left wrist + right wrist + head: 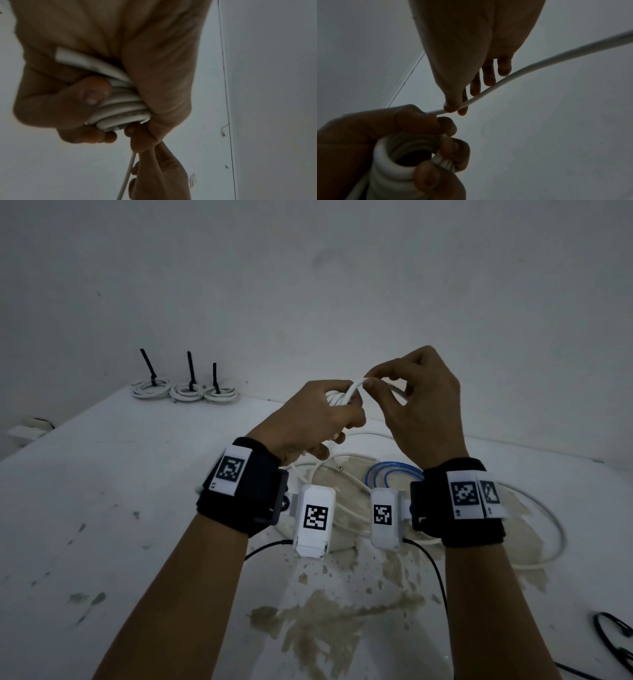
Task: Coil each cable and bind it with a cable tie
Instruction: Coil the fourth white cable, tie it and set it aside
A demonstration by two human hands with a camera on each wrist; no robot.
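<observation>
Done coils: three white bundles at the far left of the table, side by side, each with a black cable tie standing upright
Left hand: left hand raised above the table, fingers and thumb curled round a stack of white loops
Cable in work: white cable runs from the stack to the right hand, then trails off right and down
Right hand: right hand just beside the left, thumb and forefinger pinching the cable, other fingers loosely spread
Table, right of centre: slack white cable still loose, blue cable lying uncoiled
Progress: fourth coil part wound, no tie on it yet; blue cable looks untouched
</observation>
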